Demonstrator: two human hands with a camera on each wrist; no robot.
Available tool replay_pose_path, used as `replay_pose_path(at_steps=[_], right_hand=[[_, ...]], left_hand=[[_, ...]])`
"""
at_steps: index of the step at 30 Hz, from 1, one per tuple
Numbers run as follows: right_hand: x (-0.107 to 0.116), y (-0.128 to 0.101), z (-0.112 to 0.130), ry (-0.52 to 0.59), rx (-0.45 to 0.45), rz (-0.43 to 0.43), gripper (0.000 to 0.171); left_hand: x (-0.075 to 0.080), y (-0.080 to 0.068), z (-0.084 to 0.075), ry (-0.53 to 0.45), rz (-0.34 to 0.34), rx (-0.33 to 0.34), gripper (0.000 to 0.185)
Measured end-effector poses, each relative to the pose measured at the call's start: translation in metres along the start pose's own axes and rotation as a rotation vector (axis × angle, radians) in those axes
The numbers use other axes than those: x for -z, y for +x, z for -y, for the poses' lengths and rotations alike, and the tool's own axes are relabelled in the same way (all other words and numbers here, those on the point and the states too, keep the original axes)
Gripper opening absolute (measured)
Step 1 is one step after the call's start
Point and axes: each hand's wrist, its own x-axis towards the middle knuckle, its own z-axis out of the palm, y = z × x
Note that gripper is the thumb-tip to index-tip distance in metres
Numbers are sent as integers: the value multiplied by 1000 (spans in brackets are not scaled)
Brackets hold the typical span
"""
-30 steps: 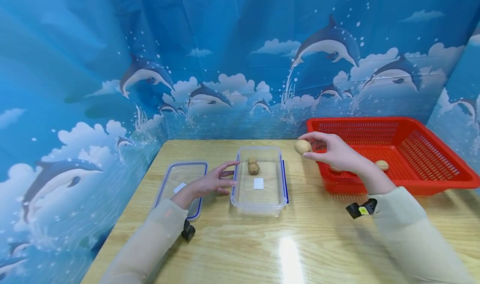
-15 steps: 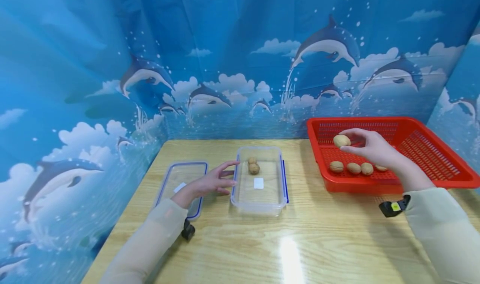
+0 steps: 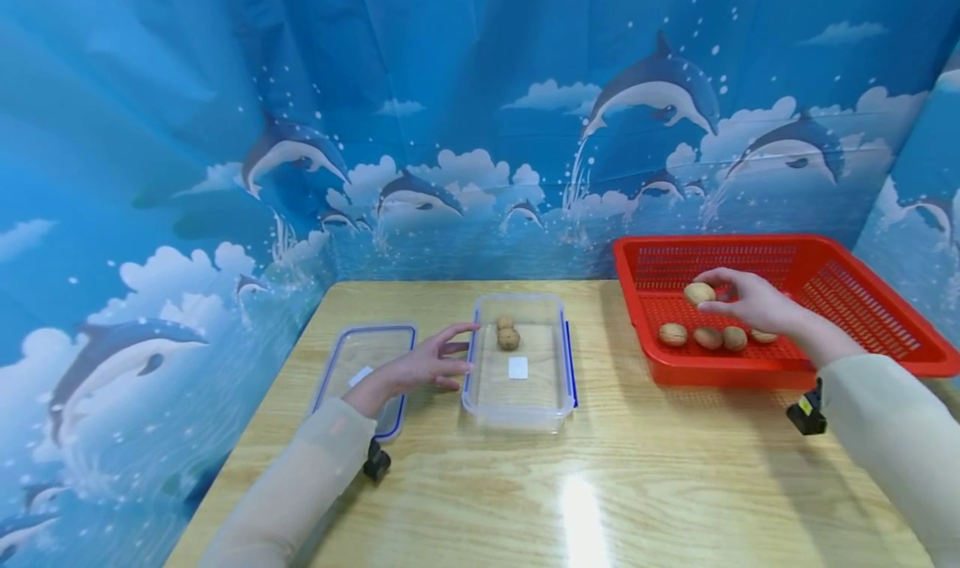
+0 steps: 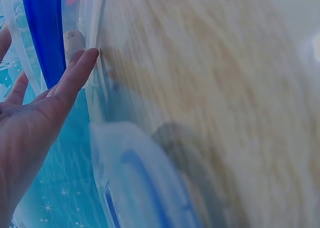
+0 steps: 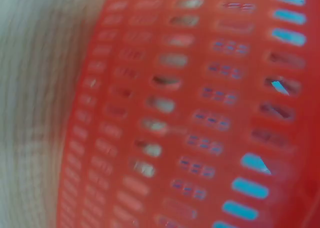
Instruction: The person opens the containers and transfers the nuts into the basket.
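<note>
Pinching a walnut [image 3: 699, 292] over the red basket [image 3: 885, 335], right hand [image 3: 753, 301]; left hand [image 3: 420, 366] apparently flat-fingered against the container [image 3: 558, 401].

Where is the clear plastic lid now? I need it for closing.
Head view: the clear blue-rimmed plastic lid lies flat on the wooden table, left of the clear plastic container.
</note>
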Motion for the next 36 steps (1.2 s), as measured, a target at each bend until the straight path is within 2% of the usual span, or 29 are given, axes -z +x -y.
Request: replay_pose_path(at_steps=[6,11,21,31,36], right_hand=[[-6,8,-11,-4,0,42,51],[-15,14,-15,16,-46,106,49],[-13,23,-21,11,-73,202,49],[-16,28,-25,6,-60,280,44],[-17,29,-24,-17,-58,300,48]], left_hand=[[0,0,1,3,6,-1,72],[1,0,3,7,5,-5,71],[1,1,4,-17,14,-15,72],[0,0,1,-15,19,-14,71],[0,0,2,-7,10,-10,70]])
